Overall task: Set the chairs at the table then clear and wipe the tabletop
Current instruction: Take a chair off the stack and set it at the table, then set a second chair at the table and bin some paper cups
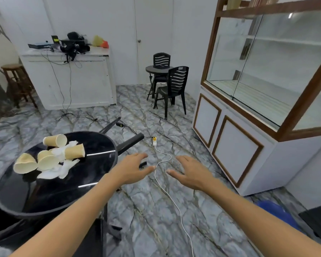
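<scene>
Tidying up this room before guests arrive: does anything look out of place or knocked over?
Yes. Paper cups lie tipped on the round black table among crumpled napkins. Behind it, dark chair legs stick out sideways near the floor, suggesting a toppled chair. A white cable trails across the floor.
</scene>
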Demonstrator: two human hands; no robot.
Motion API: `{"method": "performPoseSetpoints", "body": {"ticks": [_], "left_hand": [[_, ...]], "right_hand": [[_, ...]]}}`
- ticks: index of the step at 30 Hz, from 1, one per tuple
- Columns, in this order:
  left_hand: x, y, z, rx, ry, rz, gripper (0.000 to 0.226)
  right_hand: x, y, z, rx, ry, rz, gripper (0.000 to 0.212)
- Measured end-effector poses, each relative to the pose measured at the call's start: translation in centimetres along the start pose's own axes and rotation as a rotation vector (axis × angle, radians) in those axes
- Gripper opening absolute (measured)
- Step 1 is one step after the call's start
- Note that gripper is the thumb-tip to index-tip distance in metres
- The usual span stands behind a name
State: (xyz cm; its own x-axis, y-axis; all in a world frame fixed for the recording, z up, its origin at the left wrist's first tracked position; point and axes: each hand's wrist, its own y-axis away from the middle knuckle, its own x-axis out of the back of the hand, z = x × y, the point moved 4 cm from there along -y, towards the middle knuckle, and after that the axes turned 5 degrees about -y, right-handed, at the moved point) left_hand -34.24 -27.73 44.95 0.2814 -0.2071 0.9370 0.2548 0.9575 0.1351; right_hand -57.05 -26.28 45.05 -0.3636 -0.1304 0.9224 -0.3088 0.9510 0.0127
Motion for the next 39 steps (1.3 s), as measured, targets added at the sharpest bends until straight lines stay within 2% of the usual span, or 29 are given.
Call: {"method": "performPoseSetpoints", "body": {"ticks": [4,10,17,21,24,27,30,33,36,39], "left_hand": [[0.2,-5.2,-0.6,0.0,0.005,0.002,0.079],[2.2,-14.7,-1.9,0.015,0.022,0.002,0.081],[4.8,-24.9,-4.3,0.061,0.019,-0.049,0.094],[6.1,-30.9,-5.8,0.07,0.011,-0.058,0.088],[7.1,-35.7,-6.6,0.09,0.024,-0.04,0.103],[7.6,-40.8,-7.5,0.113,0.02,-0.032,0.089],[8.3,-45.4,-8.3,0.158,0.032,-0.036,0.11],[8.9,-49.8,-9.4,0.189,-0.009,-0.038,0.098],[9.6,-54.1,-10.7,0.212,-0.063,-0.041,0.113],[9.6,-58.3,-12.3,0.233,-0.097,-0.051,0.096]], "right_hand": [[0.7,-5.1,2.8,0.019,0.041,-0.01,0.081],[2.7,-15.0,5.5,0.045,0.062,-0.019,0.075],[4.5,-25.8,8.4,0.052,0.056,-0.071,0.077],[4.9,-32.5,10.8,0.056,0.049,-0.094,0.078],[5.1,-38.1,12.7,0.084,0.047,-0.099,0.08],[5.4,-43.6,14.6,0.122,0.043,-0.119,0.08],[6.1,-49.0,16.8,0.151,0.062,-0.146,0.079],[6.7,-54.2,18.4,0.198,0.081,-0.155,0.074],[6.9,-59.3,20.0,0.207,0.097,-0.156,0.073],[6.6,-64.2,21.1,0.246,0.148,-0.189,0.072]]}}
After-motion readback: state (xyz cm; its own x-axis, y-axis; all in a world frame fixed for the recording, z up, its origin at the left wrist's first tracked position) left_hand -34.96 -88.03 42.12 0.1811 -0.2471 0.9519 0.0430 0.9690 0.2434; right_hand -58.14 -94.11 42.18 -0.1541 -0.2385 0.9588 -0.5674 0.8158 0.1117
